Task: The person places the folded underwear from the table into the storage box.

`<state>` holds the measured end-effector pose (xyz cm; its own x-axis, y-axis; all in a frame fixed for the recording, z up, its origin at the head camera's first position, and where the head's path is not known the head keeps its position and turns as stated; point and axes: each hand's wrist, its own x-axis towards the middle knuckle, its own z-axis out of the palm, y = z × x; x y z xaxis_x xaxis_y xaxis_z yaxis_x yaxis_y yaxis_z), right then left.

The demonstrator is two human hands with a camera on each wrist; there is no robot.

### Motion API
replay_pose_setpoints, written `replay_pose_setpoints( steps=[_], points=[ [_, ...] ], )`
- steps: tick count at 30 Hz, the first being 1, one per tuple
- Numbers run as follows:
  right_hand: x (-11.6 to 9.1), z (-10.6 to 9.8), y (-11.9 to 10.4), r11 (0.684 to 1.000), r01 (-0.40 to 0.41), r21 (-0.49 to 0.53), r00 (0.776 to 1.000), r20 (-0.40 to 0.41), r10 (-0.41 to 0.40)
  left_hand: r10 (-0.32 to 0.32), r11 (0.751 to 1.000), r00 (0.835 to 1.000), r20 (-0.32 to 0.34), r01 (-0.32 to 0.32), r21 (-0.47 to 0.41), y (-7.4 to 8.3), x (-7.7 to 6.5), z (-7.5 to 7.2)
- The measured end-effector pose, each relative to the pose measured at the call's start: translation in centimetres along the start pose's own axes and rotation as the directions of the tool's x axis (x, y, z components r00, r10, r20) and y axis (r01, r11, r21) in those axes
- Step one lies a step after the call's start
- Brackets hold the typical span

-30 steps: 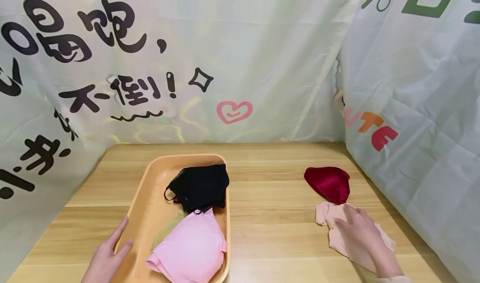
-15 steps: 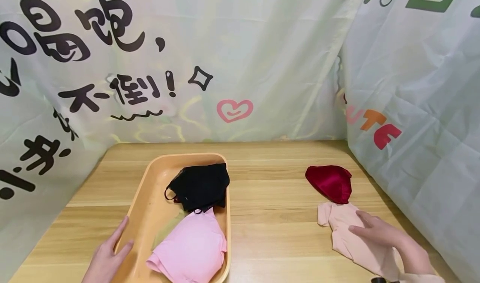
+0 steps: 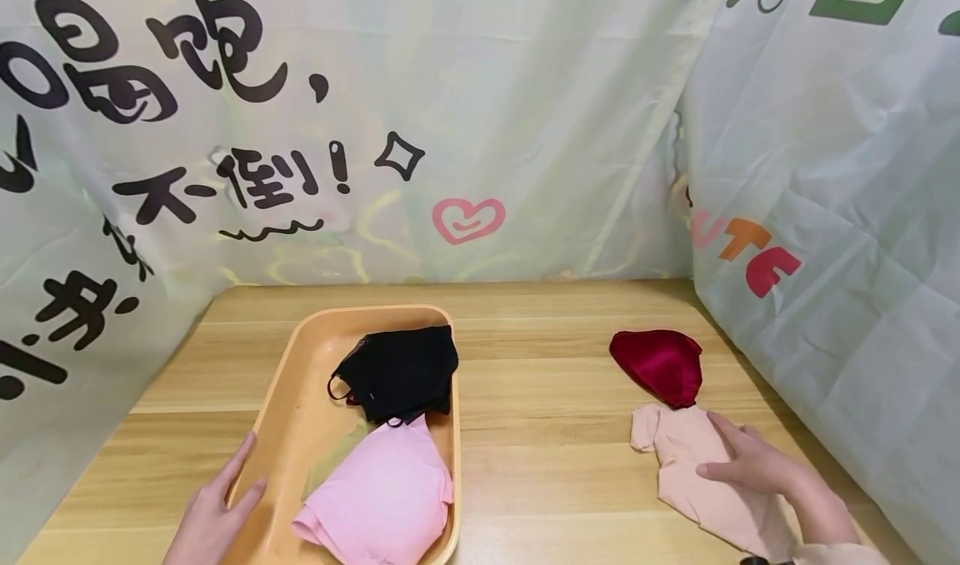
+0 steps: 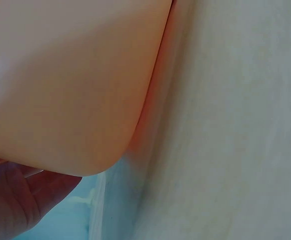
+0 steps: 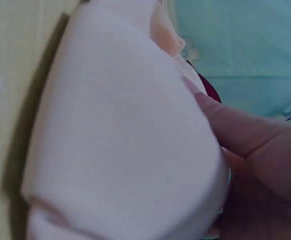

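Note:
My left hand [image 3: 213, 511] holds the left wall of an orange tray [image 3: 281, 382], its thumb over the rim and a finger along the outside. In the left wrist view the hand [image 4: 23, 197] is partly hidden behind the tray's rounded corner. On the right, a pale beige folded garment [image 3: 686, 465], apparently a padded bra, lies on the table. My right hand [image 3: 768, 473] touches its right side, thumb and forefinger straight and apart. The right wrist view shows the thumb [image 5: 235, 125] beside the smooth bulging cloth; other fingers are mostly hidden.
Inside the tray lie a black garment [image 3: 405, 373] with thin straps, a pink folded garment [image 3: 382, 498] and a bit of olive cloth [image 3: 333, 461]. A dark red satin piece [image 3: 663, 365] meets the beige garment's far end. Printed curtains [image 3: 570, 132] enclose the wooden table [image 3: 540, 465].
My right hand has slid right from over the middle of the beige garment to its right side, uncovering more of it. The left hand and tray stay in place.

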<state>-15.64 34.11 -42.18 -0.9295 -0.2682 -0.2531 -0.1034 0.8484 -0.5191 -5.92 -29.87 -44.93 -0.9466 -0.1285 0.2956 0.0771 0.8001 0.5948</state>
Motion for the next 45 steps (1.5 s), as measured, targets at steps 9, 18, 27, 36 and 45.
replay_pose_setpoints(
  steps=[9, 18, 27, 36, 45],
  points=[
    [-0.1, 0.7, -0.5, 0.99, 0.064, 0.122, 0.998, -0.037, -0.06, -0.039, 0.999, 0.999, 0.033, 0.04, -0.034, 0.1, -0.1, 0.0],
    [-0.5, 1.0, -1.8, 0.944, 0.079, 0.322, 0.996, -0.072, -0.059, -0.044, 0.999, 0.997, 0.059, 0.046, -0.027, 0.3, 0.1, -0.1],
    [-0.6, 0.3, -3.7, 0.867, 0.344, 0.36, 0.938, -0.169, -0.302, -0.042, 0.999, 0.998, 0.051, 0.043, -0.019, 0.2, 0.0, 0.0],
    [-0.8, 0.6, -5.4, 0.87, 0.327, 0.369, 0.941, -0.211, -0.264, -0.049, 0.998, 0.996, 0.07, 0.052, -0.036, 0.4, 0.1, -0.2],
    [-0.8, 0.8, -5.7, 0.835, 0.313, 0.452, 0.89, -0.447, -0.091, -0.048, 0.998, 0.997, 0.058, 0.05, -0.029, 0.6, 0.1, -0.2]
  ],
)
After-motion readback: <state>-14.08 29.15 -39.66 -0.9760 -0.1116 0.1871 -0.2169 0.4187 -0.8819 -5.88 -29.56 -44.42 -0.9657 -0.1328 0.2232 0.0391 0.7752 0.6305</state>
